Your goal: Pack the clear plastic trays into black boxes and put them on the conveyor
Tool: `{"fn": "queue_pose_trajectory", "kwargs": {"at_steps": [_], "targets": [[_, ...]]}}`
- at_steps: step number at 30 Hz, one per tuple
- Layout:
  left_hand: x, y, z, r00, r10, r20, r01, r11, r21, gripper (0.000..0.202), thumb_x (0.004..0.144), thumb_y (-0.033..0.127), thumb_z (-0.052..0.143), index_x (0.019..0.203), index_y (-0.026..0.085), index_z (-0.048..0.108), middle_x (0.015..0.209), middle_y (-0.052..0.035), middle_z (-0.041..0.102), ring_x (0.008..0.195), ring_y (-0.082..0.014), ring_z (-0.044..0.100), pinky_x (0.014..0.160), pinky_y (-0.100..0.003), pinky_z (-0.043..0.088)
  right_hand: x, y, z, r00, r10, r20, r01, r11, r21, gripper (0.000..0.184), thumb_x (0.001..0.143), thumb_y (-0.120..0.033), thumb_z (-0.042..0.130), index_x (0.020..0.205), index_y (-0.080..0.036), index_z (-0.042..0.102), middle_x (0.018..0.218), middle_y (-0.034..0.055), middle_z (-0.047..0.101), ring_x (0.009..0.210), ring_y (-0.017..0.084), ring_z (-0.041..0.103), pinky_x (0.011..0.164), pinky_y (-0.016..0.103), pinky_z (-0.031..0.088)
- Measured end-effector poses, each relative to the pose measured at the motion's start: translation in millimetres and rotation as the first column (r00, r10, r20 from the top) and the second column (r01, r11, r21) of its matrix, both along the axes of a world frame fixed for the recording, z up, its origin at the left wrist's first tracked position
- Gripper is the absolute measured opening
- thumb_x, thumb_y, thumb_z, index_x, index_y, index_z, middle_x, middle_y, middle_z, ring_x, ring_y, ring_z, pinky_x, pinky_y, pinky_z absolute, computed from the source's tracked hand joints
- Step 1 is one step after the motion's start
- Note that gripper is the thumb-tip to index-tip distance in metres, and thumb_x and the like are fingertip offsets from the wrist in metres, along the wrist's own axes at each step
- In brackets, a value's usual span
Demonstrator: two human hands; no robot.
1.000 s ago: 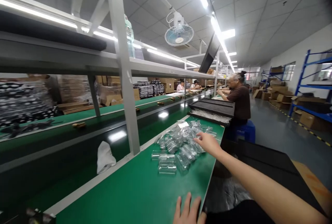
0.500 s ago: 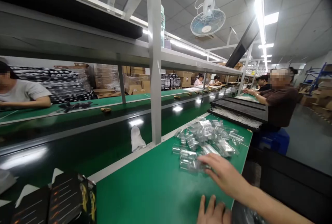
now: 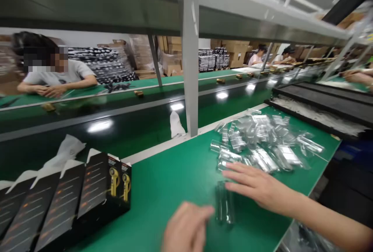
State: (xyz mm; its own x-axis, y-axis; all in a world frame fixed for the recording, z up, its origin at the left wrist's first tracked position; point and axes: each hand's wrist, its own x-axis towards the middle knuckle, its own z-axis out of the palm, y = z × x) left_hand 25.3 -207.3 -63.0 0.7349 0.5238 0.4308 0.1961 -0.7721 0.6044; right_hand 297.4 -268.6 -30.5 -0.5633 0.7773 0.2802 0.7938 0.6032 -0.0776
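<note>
Between left hand (image 3: 186, 226), right hand (image 3: 258, 184), blurred tube (image 3: 224, 202)

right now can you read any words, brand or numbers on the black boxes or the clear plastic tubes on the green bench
No word, brand or number can be read.
Black cartons: small print beside the yellow product picture, too blurred to read.
Clear plastic tubes: no readable text shows.
</note>
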Motion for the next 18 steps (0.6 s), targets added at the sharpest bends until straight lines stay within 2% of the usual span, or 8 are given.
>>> {"fn": "queue_pose_trajectory", "kwargs": {"at_steps": [2,4,7,9,11,13,15,18], "targets": [[2,24,13.5,0.990,0.080,-0.120,-0.088,0.994,-0.065,0.039,0.091,0.013,0.035,0.126,0.026,0.045,0.115,-0.0063,0.060,0.105,-0.0165,0.056,0.091,-0.032,0.049,12,-15,-3.5,0.989,-0.115,-0.095,0.126,0.985,0.119,0.046,0.089,0.002,0.037,0.128,-0.019,0.049,0.136,0.0083,0.048,0.133,0.025,0.030,0.106,0.047,0.037],[17,39,25.9,0.964,-0.021,-0.266,-0.004,0.996,-0.092,0.055,0.086,0.007,0.034,0.136,0.030,0.034,0.139,-0.0029,0.045,0.126,-0.0185,0.042,0.105,-0.038,0.038,14,-27,-6.8,0.948,-0.201,-0.247,0.245,0.956,0.163,0.041,0.088,-0.001,0.042,0.123,-0.020,0.053,0.126,0.0094,0.057,0.124,0.025,0.044,0.099,0.044,0.044],[50,44,40.6,0.866,-0.280,-0.415,0.249,0.960,-0.130,0.075,0.076,0.002,0.036,0.141,0.037,0.026,0.150,0.0045,0.027,0.137,-0.0221,0.025,0.110,-0.047,0.028,7,-39,-9.8,0.876,-0.312,-0.368,0.356,0.933,0.058,0.036,0.089,-0.008,0.045,0.121,-0.022,0.053,0.109,0.0082,0.063,0.105,0.022,0.057,0.084,0.037,0.052],[65,41,47.4,0.817,-0.344,-0.462,0.311,0.939,-0.149,0.074,0.073,0.005,0.043,0.138,0.040,0.032,0.148,0.0055,0.032,0.135,-0.0256,0.028,0.108,-0.052,0.027,3,-43,-11.8,0.864,-0.356,-0.355,0.364,0.930,-0.048,0.032,0.091,-0.010,0.044,0.118,-0.023,0.052,0.103,0.0069,0.064,0.096,0.020,0.059,0.077,0.034,0.052],[68,38,50.6,0.810,-0.336,-0.481,0.297,0.942,-0.158,0.068,0.074,0.010,0.048,0.134,0.041,0.038,0.144,0.0052,0.039,0.134,-0.0279,0.030,0.107,-0.055,0.025,2,-44,-14.7,0.906,-0.332,-0.262,0.314,0.943,-0.109,0.029,0.091,-0.011,0.044,0.116,-0.024,0.052,0.107,0.0063,0.063,0.098,0.021,0.058,0.081,0.036,0.050],[61,35,47.4,0.830,-0.284,-0.480,0.228,0.958,-0.174,0.065,0.078,0.013,0.048,0.135,0.040,0.036,0.144,0.0050,0.038,0.135,-0.0264,0.029,0.109,-0.052,0.025,2,-41,-17.6,0.955,-0.262,-0.140,0.250,0.963,-0.097,0.030,0.090,-0.011,0.044,0.116,-0.024,0.053,0.118,0.0060,0.060,0.107,0.024,0.054,0.088,0.040,0.047],[49,27,35.0,0.867,-0.185,-0.462,0.122,0.979,-0.163,0.066,0.079,0.017,0.051,0.139,0.037,0.031,0.146,0.0028,0.035,0.135,-0.0243,0.029,0.108,-0.044,0.030,0,-34,-19.9,0.979,-0.195,-0.060,0.192,0.980,-0.052,0.027,0.090,-0.012,0.044,0.112,-0.024,0.055,0.121,0.0053,0.058,0.107,0.025,0.053,0.089,0.041,0.046],[38,6,-1.4,0.905,0.091,-0.415,-0.122,0.991,-0.050,0.069,0.077,0.024,0.060,0.140,0.030,0.032,0.135,-0.0039,0.051,0.123,-0.0237,0.048,0.099,-0.034,0.043,-10,-19,-24.4,0.988,-0.149,-0.032,0.149,0.989,-0.001,0.018,0.091,-0.017,0.044,0.097,-0.024,0.059,0.096,0.0044,0.063,0.084,0.022,0.057,0.078,0.037,0.048]]}}
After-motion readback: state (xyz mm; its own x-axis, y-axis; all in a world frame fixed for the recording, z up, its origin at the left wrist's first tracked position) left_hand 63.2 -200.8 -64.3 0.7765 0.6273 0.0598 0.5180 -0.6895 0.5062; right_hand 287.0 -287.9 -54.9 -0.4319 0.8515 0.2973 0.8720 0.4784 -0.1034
